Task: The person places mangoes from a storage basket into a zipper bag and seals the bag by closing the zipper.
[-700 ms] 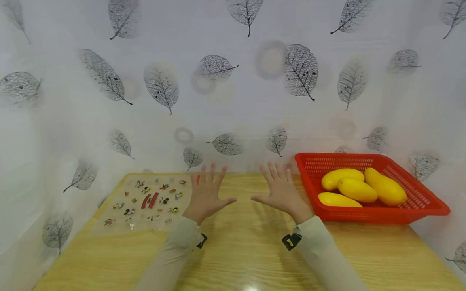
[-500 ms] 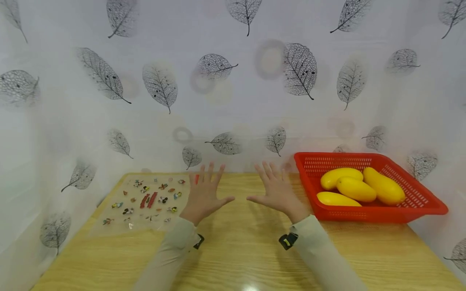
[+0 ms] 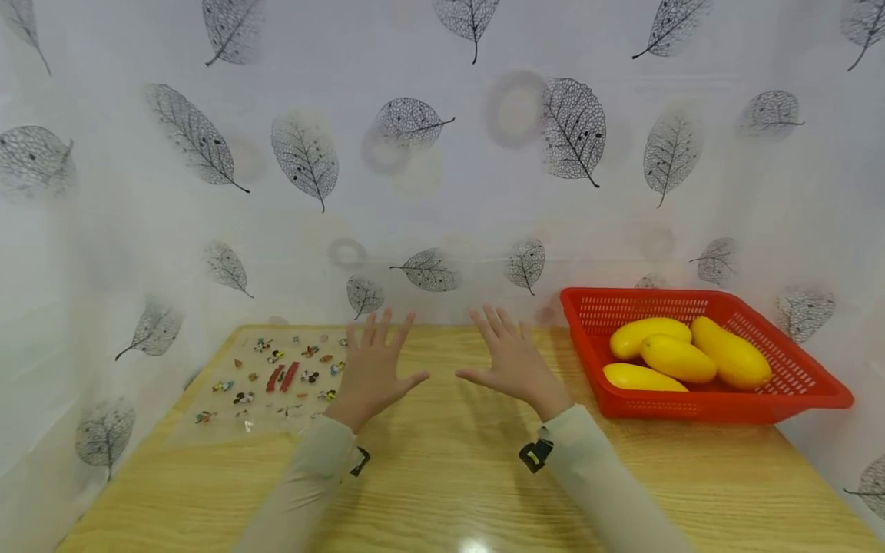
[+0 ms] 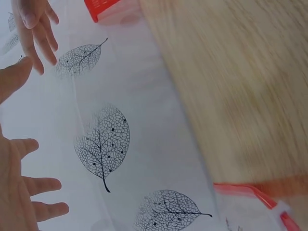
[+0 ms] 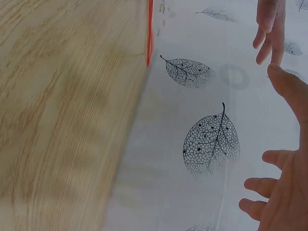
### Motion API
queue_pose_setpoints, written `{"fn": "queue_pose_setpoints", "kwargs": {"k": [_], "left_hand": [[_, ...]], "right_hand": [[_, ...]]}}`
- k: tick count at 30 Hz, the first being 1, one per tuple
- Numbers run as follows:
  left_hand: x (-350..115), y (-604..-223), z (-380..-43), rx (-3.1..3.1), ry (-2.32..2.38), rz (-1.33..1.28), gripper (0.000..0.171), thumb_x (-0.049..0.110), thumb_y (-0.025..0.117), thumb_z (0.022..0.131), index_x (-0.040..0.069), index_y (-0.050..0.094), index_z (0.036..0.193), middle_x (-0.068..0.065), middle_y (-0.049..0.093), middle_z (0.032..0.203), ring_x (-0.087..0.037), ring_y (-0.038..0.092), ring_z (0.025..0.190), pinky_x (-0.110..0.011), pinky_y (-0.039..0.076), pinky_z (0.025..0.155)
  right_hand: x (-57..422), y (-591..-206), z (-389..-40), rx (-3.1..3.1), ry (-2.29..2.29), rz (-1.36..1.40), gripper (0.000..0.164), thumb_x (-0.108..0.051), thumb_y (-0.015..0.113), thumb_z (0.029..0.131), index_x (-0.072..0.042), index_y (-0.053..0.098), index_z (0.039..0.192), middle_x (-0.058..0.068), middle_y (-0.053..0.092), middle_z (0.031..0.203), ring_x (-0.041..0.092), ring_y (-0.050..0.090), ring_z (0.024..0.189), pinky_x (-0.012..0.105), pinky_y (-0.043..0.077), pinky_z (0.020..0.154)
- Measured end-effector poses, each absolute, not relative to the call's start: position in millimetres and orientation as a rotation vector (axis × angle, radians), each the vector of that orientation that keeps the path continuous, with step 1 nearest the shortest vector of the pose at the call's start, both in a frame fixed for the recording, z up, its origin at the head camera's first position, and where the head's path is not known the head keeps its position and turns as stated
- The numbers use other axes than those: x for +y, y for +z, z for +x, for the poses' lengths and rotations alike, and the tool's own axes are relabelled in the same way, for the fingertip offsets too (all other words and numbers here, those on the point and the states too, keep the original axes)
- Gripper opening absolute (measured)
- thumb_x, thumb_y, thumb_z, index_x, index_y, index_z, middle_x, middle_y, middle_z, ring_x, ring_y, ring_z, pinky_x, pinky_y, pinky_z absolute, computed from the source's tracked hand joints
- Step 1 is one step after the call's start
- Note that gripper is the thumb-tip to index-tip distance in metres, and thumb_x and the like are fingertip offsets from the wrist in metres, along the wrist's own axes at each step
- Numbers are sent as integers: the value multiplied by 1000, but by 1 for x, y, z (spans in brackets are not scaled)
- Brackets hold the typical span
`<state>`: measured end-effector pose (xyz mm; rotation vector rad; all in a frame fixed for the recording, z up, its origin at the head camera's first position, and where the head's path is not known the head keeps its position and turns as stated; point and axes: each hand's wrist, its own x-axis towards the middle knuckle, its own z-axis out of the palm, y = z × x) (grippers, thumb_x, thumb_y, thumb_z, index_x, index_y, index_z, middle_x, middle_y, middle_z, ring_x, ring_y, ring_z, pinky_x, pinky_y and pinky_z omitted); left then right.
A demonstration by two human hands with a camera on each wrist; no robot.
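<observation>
My left hand (image 3: 369,376) is held above the wooden table with its fingers spread and nothing in it. To its right, my right hand (image 3: 518,367) hovers with fingers apart, also holding nothing. The thumbs point toward each other with a gap between them. Just left of my left hand, and partly hidden by it, lies a clear plastic sheet or bag (image 3: 207,395) printed with small colourful figures. Farther right stands a red perforated basket (image 3: 698,407). Inside it lie several smooth yellow oblong fruits or vegetables (image 3: 679,359); their kind is unclear.
A pale curtain (image 3: 449,177) with grey leaf prints hangs behind the wooden table (image 3: 449,476) and along both sides. Red strips show at the table's far edge, one red strip (image 4: 245,188) in the left wrist view and another red strip (image 5: 149,36) in the right.
Both hands have shifted slightly left, still spread. My left hand now covers the red piece that showed behind its fingers. The basket and sheet stay in place.
</observation>
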<state>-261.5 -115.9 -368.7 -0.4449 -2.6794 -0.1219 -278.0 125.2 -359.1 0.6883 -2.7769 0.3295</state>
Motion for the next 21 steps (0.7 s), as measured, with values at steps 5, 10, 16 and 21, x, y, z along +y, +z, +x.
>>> {"fn": "queue_pose_setpoints", "kwargs": {"k": [5,10,16,21], "left_hand": [[-123,-371,-262,-2662,-142,-448,90,66,55,78,27,19,150,-18,24,153,-41,22,141,-62,14,112],[-131,-373,-261,-2662,-174,-452,90,64,58,78,27,20,150,-20,27,152,-42,25,139,-61,15,112],[-137,-373,-256,-2675,-149,-439,88,61,61,77,25,24,149,-19,31,149,-41,29,138,-63,18,110],[-142,-372,-250,-2670,-90,-435,87,60,60,78,25,23,149,-18,34,148,-40,31,137,-65,18,109]], "right_hand": [[119,-361,-279,-2763,316,703,97,-64,57,79,-17,14,151,13,18,157,37,18,144,67,19,108],[112,-364,-278,-2746,356,744,96,-62,59,78,-17,15,151,11,21,156,36,22,143,67,19,107],[103,-368,-279,-2694,358,803,94,-59,62,78,-15,21,150,13,29,153,35,29,141,65,24,107],[96,-372,-281,-2674,321,835,92,-58,62,78,-14,24,149,13,32,151,35,32,139,63,27,107]]}}
